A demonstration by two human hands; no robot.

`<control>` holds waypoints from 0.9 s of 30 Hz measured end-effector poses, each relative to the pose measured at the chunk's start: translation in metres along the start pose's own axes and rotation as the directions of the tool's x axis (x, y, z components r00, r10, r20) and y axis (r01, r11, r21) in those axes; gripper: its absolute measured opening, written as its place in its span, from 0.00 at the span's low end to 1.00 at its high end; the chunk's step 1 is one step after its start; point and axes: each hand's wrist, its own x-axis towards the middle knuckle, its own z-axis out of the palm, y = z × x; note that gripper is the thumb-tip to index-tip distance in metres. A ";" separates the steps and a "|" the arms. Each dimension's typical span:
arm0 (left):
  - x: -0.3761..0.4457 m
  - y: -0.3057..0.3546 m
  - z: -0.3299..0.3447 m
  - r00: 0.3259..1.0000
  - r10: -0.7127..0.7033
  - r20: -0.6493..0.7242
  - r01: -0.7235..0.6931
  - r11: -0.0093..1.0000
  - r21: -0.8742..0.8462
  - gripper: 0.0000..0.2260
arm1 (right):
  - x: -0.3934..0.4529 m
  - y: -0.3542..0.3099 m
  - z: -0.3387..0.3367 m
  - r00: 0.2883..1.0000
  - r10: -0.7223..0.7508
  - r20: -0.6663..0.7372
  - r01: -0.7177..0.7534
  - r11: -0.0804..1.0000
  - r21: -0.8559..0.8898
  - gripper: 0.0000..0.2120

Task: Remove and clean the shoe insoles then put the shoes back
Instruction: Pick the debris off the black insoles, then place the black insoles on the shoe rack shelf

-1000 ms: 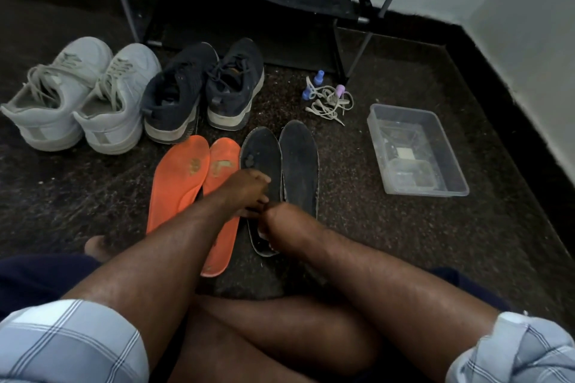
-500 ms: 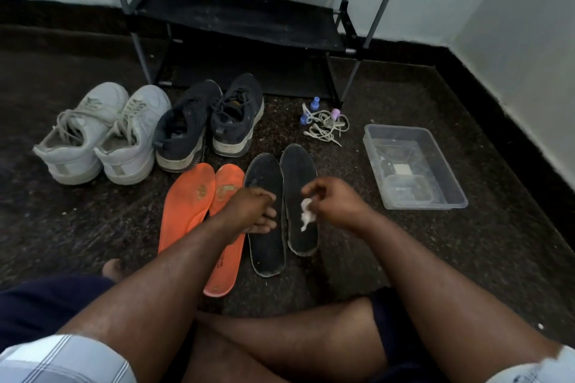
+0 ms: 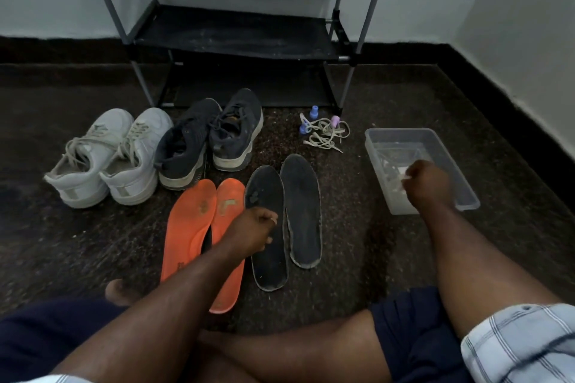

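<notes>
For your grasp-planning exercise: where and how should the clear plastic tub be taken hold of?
Grip the clear plastic tub by its raised rim on the long left wall, coming from above. That rim is bare, while the right hand occupies the near right part, and the walls stand upright.

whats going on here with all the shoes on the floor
A person sits on the floor cleaning insoles. Two orange insoles and two black insoles lie out beside the white sneakers and dark sneakers. The right hand holds a small white cloth over the clear tub; the left hand rests on a black insole.
</notes>
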 end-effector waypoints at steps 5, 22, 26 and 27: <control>0.001 -0.004 -0.004 0.997 0.029 -0.068 -0.022 0.995 0.100 0.07 | -0.004 -0.010 0.008 0.999 -0.038 0.028 0.040 0.997 -0.070 0.16; -0.042 -0.018 0.009 0.993 -0.008 -0.122 0.081 0.789 0.609 0.23 | -0.119 -0.116 0.054 0.806 -0.134 0.577 0.278 0.946 -0.168 0.29; -0.042 -0.015 0.010 0.991 -0.016 -0.130 0.086 0.829 0.552 0.26 | -0.130 -0.118 0.064 0.830 -0.072 0.553 0.196 0.966 -0.168 0.40; -0.042 -0.013 0.009 0.988 -0.031 -0.148 0.101 0.866 0.490 0.26 | -0.134 -0.117 0.066 0.840 -0.068 0.539 0.182 0.970 -0.161 0.41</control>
